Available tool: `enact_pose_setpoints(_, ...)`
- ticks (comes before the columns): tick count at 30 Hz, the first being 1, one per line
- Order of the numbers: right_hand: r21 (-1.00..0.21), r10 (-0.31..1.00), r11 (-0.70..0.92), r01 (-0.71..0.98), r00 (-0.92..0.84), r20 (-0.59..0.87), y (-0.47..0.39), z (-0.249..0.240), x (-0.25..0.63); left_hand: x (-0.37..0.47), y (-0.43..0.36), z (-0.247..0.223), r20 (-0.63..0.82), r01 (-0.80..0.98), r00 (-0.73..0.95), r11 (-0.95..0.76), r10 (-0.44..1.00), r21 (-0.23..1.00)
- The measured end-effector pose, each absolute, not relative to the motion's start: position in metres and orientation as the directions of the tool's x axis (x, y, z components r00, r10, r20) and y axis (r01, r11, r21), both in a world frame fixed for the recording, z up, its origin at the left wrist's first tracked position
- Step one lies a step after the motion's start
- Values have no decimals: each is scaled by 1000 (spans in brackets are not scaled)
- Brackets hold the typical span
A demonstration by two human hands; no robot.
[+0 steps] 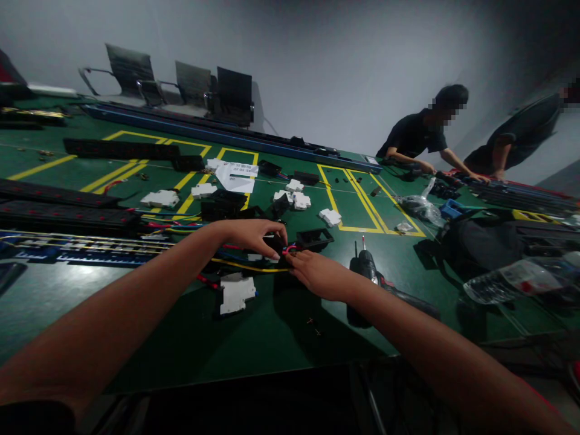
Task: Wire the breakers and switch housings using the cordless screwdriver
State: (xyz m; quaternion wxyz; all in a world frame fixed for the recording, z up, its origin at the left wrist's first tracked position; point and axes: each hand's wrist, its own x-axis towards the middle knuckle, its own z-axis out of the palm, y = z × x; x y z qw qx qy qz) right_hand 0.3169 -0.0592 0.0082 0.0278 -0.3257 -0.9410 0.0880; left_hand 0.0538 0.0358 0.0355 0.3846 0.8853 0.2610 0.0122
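Above the near part of the green table, my left hand [254, 234] curls its thumb and fingers around a small black plastic part [274, 243]. My right hand [313, 273] meets it from the right, its fingertips pinched at a short red wire [290, 248] beside that part; the exact grip is partly hidden. A yellow wire [254, 266] runs from the left to just below both hands. Close behind the right hand lies a black rectangular frame [314, 239]. Nearer to me, a white circuit breaker [236, 294] rests on the table.
A power drill [369, 272] lies right of my hands, with small screws [313, 326] in front. Black socket strips [67, 211] and a metal busbar assembly [86, 248] fill the left. More white breakers [296, 198] lie behind. A bottle [512, 281] is at right; two people work beyond.
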Motion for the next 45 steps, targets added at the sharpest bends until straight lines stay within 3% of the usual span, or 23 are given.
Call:
enact_pose_setpoints(4, -274, 680, 698, 661, -733, -37, -55, 39, 337, 58, 30, 33, -214, 474, 866, -603, 452, 642)
enact_pose_setpoints(8, -122, 743, 669, 733, -664, 85, -28, 40, 361, 68, 25, 33, -244, 545, 820, -577, 518, 609)
enact_pose_setpoints(10, -89, 741, 671, 736, -669, 53, -15, 30, 369, 77, 24, 34, -258, 603, 780, -577, 570, 551)
enact_pose_setpoints(13, -149, 734, 668, 730, -678, -30, -6, 16, 373, 93, 30, 37, -293, 699, 708, -582, 642, 415)
enact_pose_setpoints(16, -171, 745, 659, 733, -667, 14, -7, 10, 373, 111, 42, 38, -343, 749, 663, -584, 666, 314)
enact_pose_setpoints(20, -153, 768, 640, 753, -634, 90, -12, 8, 375, 134, 56, 33, -429, 753, 648, -614, 630, 236)
enact_pose_setpoints(26, -135, 771, 636, 760, -632, 72, -12, 7, 376, 148, 65, 29, -560, 774, 584, -611, 587, 168)
enact_pose_setpoints(31, -138, 790, 613, 778, -607, 83, -14, 10, 375, 143, 72, 27, -584, 707, 656, -661, 479, 252)
enact_pose_setpoints(36, -111, 791, 612, 783, -602, 112, -16, 10, 376, 136, 66, 31, -496, 701, 698, -634, 516, 326)
enact_pose_setpoints(41, -86, 801, 597, 798, -586, 124, -12, 11, 385, 129, 55, 45, -415, 678, 728, -663, 546, 317)
enact_pose_setpoints(45, -137, 794, 604, 785, -579, 185, -8, 13, 388, 121, 54, 48, -413, 695, 712, -653, 568, 301)
